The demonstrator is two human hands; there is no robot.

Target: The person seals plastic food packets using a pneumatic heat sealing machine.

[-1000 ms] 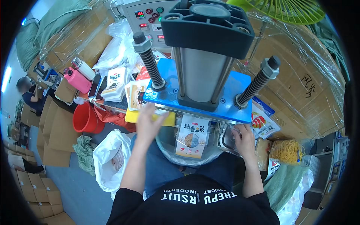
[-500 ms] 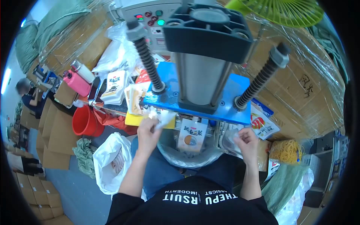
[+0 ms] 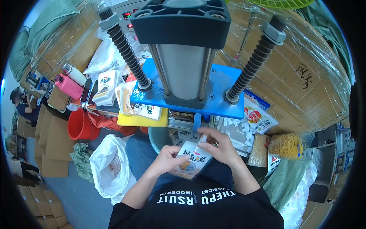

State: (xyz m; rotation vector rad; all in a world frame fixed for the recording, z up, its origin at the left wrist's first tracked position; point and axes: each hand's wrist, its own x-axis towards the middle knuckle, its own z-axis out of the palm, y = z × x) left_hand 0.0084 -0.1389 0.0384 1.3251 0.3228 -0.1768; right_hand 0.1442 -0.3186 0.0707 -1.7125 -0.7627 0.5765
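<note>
A white printed pouch (image 3: 189, 163) is held over my lap, tilted, below the blue plate (image 3: 221, 86) of the press. My left hand (image 3: 166, 159) pinches its left edge, thumb on the printed front. At the pouch's top corner, my right hand (image 3: 217, 147) has its fingers closed around a small white spout (image 3: 203, 138). Behind my hands, a bin (image 3: 155, 139) holds more printed pouches (image 3: 183, 134). Small white pieces (image 3: 244, 131) lie in a clear tray to the right. On the left, more pouches (image 3: 150, 110) rest on a yellow block (image 3: 142, 120).
A red bucket (image 3: 81, 125) and a white bag (image 3: 110, 168) stand at the left. Beyond them, a person (image 3: 27, 108) is at a bench. A pink bottle (image 3: 69, 87) is on the table. Yellow rubber bands (image 3: 286, 146) and a large carton (image 3: 293, 80) are at the right.
Both hands have come together over my lap, now holding a pouch. The pouch that hung under the press is gone from there. The tray of white pieces is uncovered, and the view has shifted.
</note>
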